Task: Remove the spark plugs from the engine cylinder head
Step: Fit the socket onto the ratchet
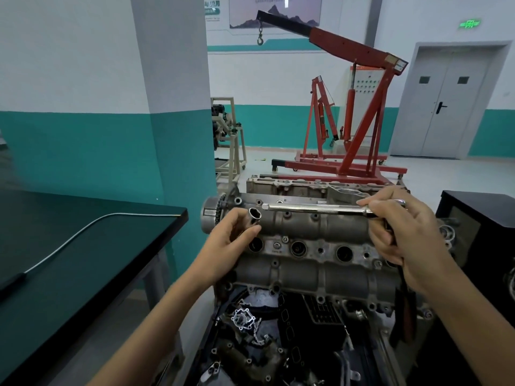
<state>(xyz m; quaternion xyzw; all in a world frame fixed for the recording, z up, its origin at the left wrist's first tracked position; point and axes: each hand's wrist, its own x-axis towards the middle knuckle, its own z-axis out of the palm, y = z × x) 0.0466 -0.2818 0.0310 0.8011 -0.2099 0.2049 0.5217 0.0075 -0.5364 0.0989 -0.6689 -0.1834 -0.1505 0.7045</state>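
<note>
Cylinder head (306, 227) sits under both hands. Left hand (231, 240) pinches a socket (254, 215); right hand (404, 232) grips the extension bar (315, 208).

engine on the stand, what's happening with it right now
A person stands over the cylinder head. The left hand holds a socket, open end up, above the leftmost plug hole. The right hand grips a long chrome extension bar, held level across the head. Socket and bar are not yet joined.
</note>
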